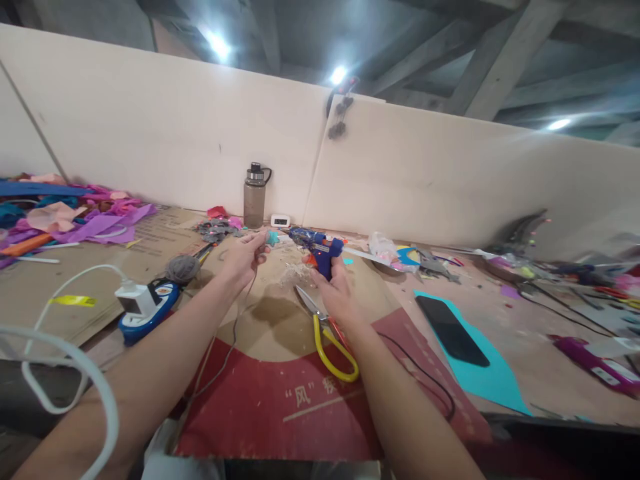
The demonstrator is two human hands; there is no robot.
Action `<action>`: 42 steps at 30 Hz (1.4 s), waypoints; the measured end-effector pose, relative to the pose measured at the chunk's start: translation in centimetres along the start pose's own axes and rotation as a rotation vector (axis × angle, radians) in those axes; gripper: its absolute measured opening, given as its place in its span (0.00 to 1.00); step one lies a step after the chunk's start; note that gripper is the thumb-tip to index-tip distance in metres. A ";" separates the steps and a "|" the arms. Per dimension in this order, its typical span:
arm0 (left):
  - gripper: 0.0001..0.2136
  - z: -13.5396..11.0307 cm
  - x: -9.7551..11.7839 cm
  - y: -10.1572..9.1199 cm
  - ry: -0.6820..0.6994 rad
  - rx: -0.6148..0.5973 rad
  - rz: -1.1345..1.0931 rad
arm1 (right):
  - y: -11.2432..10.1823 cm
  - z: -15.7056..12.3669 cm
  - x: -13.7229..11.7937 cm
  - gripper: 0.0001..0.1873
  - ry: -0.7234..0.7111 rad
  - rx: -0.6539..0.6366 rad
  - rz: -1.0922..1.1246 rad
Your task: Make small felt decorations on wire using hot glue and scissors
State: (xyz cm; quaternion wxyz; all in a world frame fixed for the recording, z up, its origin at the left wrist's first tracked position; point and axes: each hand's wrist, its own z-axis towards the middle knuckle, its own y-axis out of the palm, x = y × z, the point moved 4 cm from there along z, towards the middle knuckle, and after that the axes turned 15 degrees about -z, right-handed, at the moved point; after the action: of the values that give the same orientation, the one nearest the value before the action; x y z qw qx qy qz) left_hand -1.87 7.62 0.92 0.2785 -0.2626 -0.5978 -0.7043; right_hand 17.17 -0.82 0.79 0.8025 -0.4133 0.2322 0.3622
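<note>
My right hand (334, 285) is closed round the grip of a blue hot glue gun (326, 251), its nozzle pointing left. A white glue stick (361, 254) juts from the back of the gun. Just left of the nozzle, my left hand (249, 257) pinches a small turquoise piece (272, 238), whose exact kind I cannot make out. A thin grey strand (236, 327) hangs down from that hand. Below the gun lie scissors (325, 333) with yellow handles, partly beside my right wrist.
A water bottle (254, 200) and a small white digital clock (281, 221) stand by the partition. At left are a grey yarn ball (182, 269), a blue power strip (150, 310) and coloured felt scraps (100, 220). A black phone (453, 330) lies on turquoise felt (493, 377) at right.
</note>
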 end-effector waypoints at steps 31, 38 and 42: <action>0.13 -0.7 -0.3 1.0 -0.003 -0.050 0.095 | 0.1 -0.5 -1.4 0.11 -0.127 -0.047 -0.192; 0.12 -0.8 -0.2 1.1 0.005 -0.059 0.089 | 0.1 -0.4 -1.4 0.11 -0.144 -0.042 -0.217; 0.12 -0.8 -0.2 1.1 0.004 -0.061 0.092 | 0.2 -0.4 -1.3 0.11 -0.148 -0.042 -0.219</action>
State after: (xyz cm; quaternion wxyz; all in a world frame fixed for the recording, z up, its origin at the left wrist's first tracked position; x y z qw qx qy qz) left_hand -0.97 6.73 1.38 0.3039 -0.2969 -0.5626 -0.7093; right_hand 16.18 -1.60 1.37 0.8435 -0.4249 0.1180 0.3067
